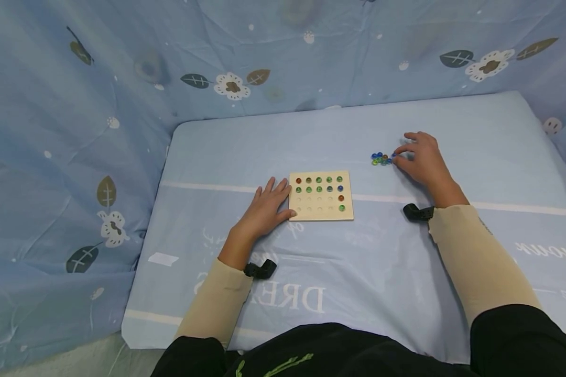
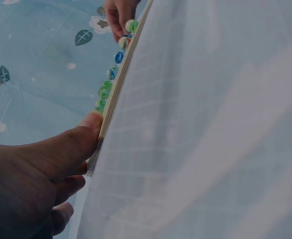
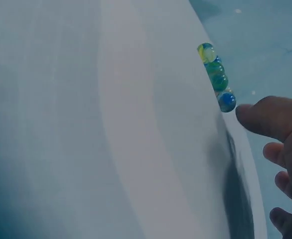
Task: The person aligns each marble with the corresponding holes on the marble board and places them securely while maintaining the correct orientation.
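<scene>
A pale wooden board (image 1: 320, 204) with rows of round hollows lies in front of me. Marbles fill its two far rows, and an orange marble (image 1: 341, 198) and a green marble (image 1: 341, 208) sit in the right column. My left hand (image 1: 266, 209) rests along the board's left edge with fingers extended, its thumb at the near left corner. Farther right, my right hand (image 1: 422, 159) pinches a blue marble (image 1: 393, 155) between thumb and index finger, beside a cluster of loose marbles (image 1: 380, 158). In the right wrist view the thumb (image 3: 263, 117) points at the cluster's near end.
A light blue printed cloth (image 1: 245, 141) covers the table, and flowered fabric (image 1: 273, 47) hangs behind and to the left. A white strip (image 1: 163, 259) lies near the table's left edge. Black wrist cameras (image 1: 261, 269) sit on both wrists.
</scene>
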Motion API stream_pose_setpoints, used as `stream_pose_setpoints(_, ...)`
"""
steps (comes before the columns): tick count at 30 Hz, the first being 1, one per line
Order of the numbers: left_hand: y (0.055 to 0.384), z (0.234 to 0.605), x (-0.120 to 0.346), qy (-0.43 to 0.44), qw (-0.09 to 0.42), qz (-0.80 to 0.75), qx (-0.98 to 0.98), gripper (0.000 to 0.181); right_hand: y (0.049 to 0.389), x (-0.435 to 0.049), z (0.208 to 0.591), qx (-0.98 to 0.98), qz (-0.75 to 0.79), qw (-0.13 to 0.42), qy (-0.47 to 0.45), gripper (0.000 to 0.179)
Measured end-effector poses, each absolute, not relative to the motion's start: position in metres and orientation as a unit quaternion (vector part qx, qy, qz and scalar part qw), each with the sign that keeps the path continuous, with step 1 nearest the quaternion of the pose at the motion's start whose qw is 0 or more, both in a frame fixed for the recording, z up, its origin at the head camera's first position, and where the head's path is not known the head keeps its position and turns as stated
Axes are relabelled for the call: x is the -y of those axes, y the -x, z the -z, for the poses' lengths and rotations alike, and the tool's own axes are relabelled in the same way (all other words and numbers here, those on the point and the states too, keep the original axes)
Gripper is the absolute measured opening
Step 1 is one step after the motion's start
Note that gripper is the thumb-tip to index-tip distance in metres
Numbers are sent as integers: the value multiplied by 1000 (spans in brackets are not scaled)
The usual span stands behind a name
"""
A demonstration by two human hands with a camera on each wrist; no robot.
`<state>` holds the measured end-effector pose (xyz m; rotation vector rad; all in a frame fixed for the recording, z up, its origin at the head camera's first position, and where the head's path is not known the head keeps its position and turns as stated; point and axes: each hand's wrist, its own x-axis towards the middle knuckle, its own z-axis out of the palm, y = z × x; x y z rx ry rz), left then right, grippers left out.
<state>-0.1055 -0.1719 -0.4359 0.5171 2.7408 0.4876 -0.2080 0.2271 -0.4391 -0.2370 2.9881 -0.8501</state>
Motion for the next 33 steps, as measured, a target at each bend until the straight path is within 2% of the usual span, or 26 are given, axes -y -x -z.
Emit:
stream_pose_setpoints(13, 109, 434, 171, -174, 161, -170, -957, 75, 189, -202, 424, -922, 360, -5, 141, 26)
stream_pose_setpoints(22, 110, 430, 171, -172, 165, -178, -955, 75, 170, -167, 423, -885, 389, -17, 255, 8)
stream_pose_setpoints(33, 107, 431, 171, -176, 159, -180, -955, 74, 157, -138, 434, -862, 389, 20, 324, 5)
